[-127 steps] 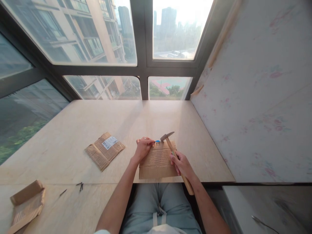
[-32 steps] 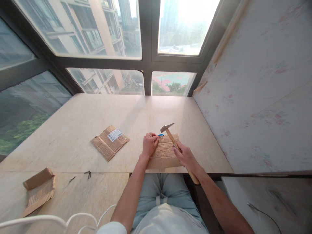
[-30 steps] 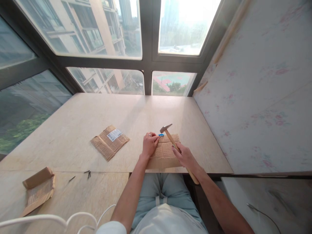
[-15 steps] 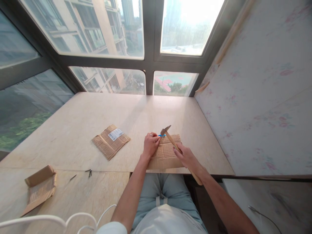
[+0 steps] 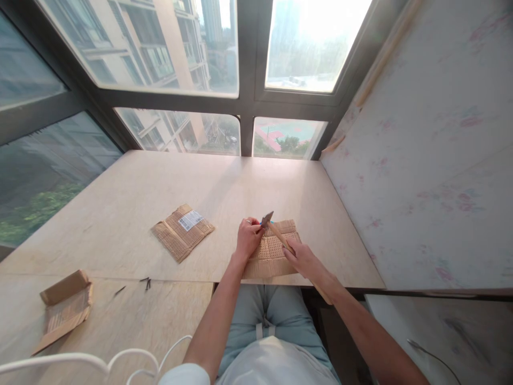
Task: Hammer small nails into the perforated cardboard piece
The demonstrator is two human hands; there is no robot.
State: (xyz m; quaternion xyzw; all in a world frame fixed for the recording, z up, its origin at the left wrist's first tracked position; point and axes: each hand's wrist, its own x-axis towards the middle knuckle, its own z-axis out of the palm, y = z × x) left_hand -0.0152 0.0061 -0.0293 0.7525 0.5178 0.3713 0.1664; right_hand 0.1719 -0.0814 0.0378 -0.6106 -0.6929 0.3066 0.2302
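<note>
My right hand grips the wooden handle of a hammer. The hammer's metal head is low over the far edge of a flat piece of perforated cardboard, right beside the fingertips of my left hand. Those fingers are pinched together at the cardboard's far left corner; what they hold is hidden by the hammer head. A ring is on one finger. Just a sliver of a blue object shows around the hammer head. The cardboard lies on the pale tabletop near its front edge.
A second flat cardboard piece with a white label lies to the left. Several dark nails are on the front left surface, near an open folded cardboard box. A white cable curls at the lower left. Windows and a papered wall border the table.
The hammer head has come down and slightly left, now covering most of the blue object and the small dark spikes seen before. My left hand has stayed nearly still.
</note>
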